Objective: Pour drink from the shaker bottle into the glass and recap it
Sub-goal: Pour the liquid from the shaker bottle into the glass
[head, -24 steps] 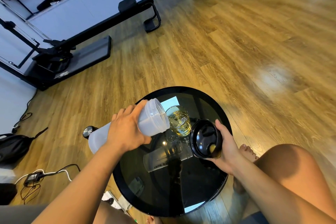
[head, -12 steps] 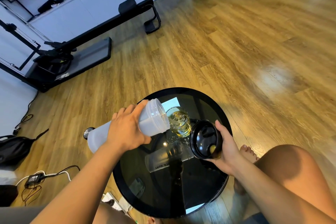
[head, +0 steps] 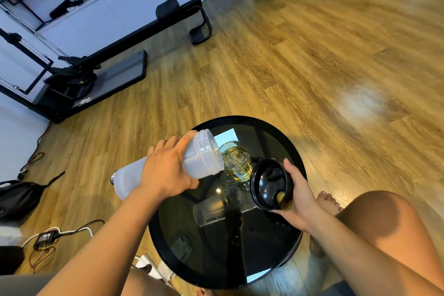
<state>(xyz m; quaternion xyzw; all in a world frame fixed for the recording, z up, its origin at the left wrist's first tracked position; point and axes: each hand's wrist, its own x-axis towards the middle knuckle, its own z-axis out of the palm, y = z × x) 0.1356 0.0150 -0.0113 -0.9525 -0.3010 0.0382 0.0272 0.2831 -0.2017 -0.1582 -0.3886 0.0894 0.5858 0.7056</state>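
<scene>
The left hand (head: 165, 174) is wrapped around the middle of the frosted shaker bottle (head: 192, 163), fingers curled over the top and thumb underneath, tipping it nearly flat so its open threaded mouth sits just over the near rim of the glass (head: 236, 160). The glass stands toward the far edge of the round black glass table (head: 216, 259) and already holds amber drink about halfway up, churned by the pour. Holding the mouth low and close to the rim likely keeps the stream from splashing onto the tabletop. The right hand (head: 299, 196) cups the black lid (head: 270, 184) just right of the glass, fingers closed around its outer wall, inside facing up, probably kept ready for recapping once pouring ends
</scene>
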